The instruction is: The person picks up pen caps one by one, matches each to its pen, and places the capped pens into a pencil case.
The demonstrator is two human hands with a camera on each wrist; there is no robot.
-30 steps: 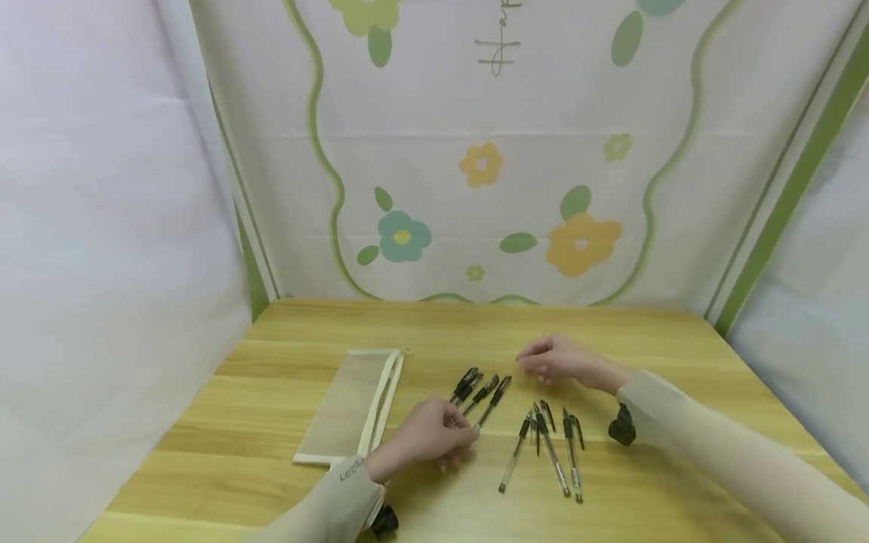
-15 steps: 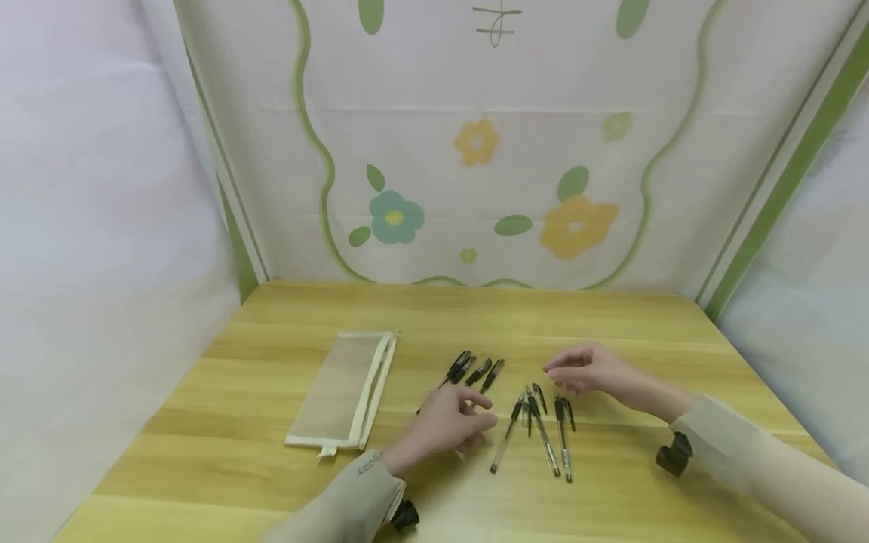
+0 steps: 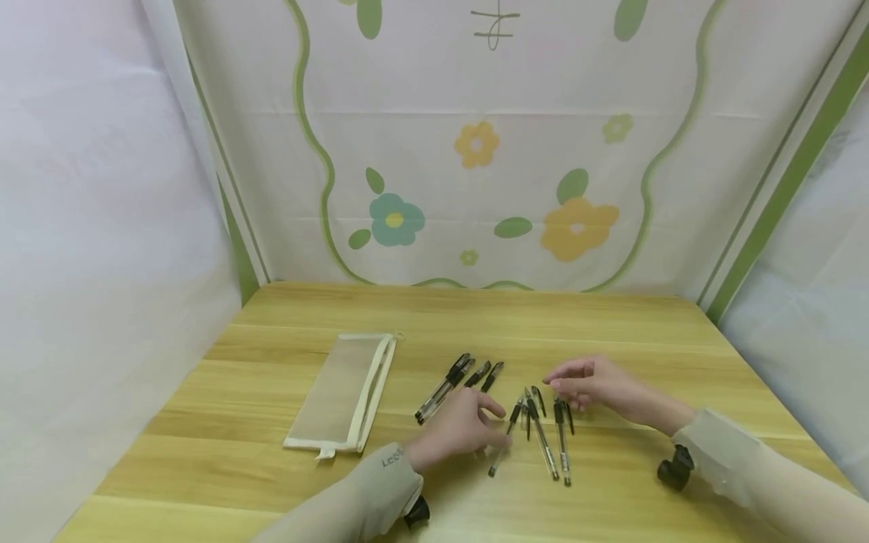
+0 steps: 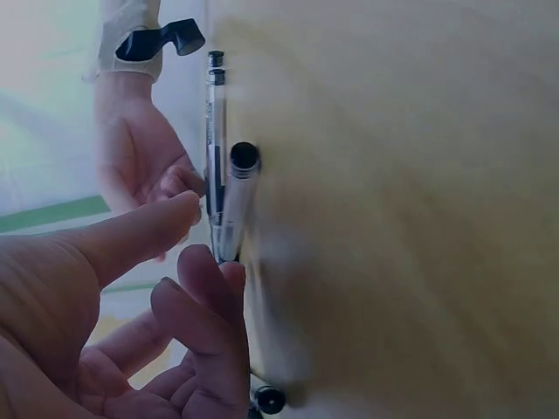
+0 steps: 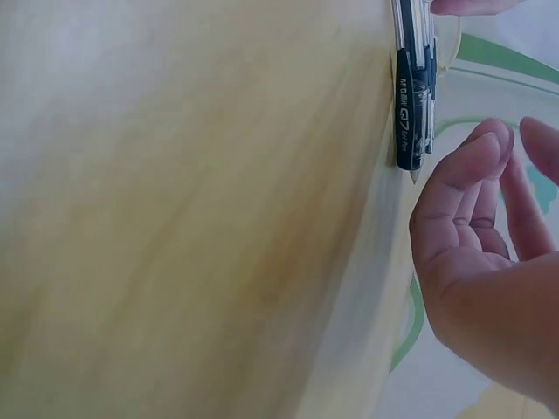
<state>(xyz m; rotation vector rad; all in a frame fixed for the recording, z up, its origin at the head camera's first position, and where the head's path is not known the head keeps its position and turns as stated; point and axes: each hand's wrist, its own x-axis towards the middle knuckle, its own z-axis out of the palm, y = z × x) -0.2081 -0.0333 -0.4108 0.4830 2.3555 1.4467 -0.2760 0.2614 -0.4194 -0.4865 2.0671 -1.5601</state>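
My left hand [image 3: 465,426] reaches over the near ends of a row of capped pens [image 3: 444,388], partly hiding them. Its thumb and forefinger lie beside the leftmost uncapped gel pen [image 3: 514,417]; in the left wrist view a gap shows between them, with a clear pen barrel [image 4: 238,199] just past the tips. Whether they touch it I cannot tell. My right hand [image 3: 597,388] hovers with loosely bent fingers beside another uncapped pen [image 3: 562,441], nothing visible in it. Loose black caps [image 3: 539,400] lie by the pen tips.
A beige see-through zip pouch [image 3: 339,392] lies on the wooden table [image 3: 258,422] left of the pens. A third uncapped pen [image 3: 543,445] lies between the other two. A flower-printed cloth [image 3: 434,166] hangs behind the table.
My left hand has come away from the capped pens and moved right to the leftmost uncapped one. The right hand has shifted right and nearer. The head view has tilted down slightly.
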